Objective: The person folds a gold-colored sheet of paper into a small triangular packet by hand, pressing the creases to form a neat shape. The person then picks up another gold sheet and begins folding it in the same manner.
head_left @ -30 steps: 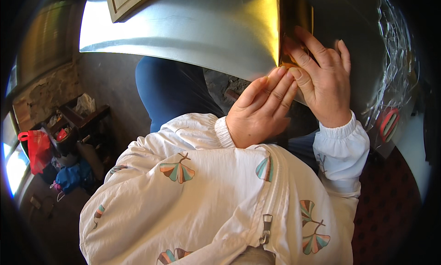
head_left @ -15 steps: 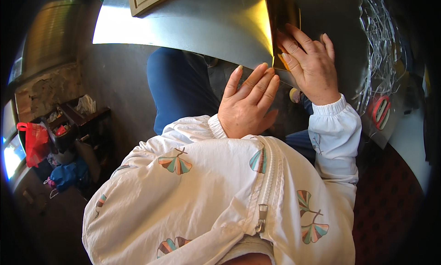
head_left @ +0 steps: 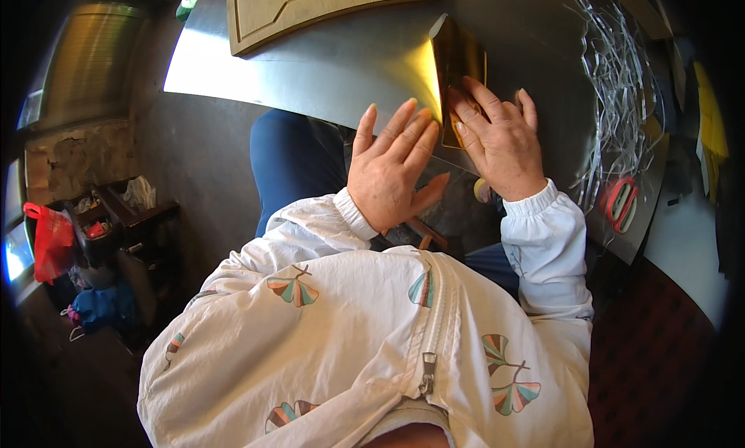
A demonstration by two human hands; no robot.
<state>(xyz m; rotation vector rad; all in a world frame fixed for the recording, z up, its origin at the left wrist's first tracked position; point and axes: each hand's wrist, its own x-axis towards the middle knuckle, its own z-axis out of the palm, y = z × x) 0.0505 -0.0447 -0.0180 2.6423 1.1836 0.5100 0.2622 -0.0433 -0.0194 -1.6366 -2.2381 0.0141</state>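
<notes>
A shiny gold sheet (head_left: 459, 53), folded upward, lies on a grey metal table (head_left: 310, 67) near its front edge. My right hand (head_left: 497, 141) rests flat on the lower part of the gold sheet, fingers spread and pressing down. My left hand (head_left: 392, 168) hovers just left of the sheet at the table's edge, fingers straight and apart, holding nothing. Both arms wear white sleeves with fan-shaped patterns.
A tan carved wooden panel (head_left: 310, 5) lies at the back of the table. A heap of thin silvery strips (head_left: 617, 83) and a red-handled tool (head_left: 621, 203) sit at the right. A red bag (head_left: 50, 238) and clutter stand on the floor at the left.
My left hand has lifted off the gold sheet and drawn back to the left. My right hand stays pressed on it. The view has tilted, showing more of the table.
</notes>
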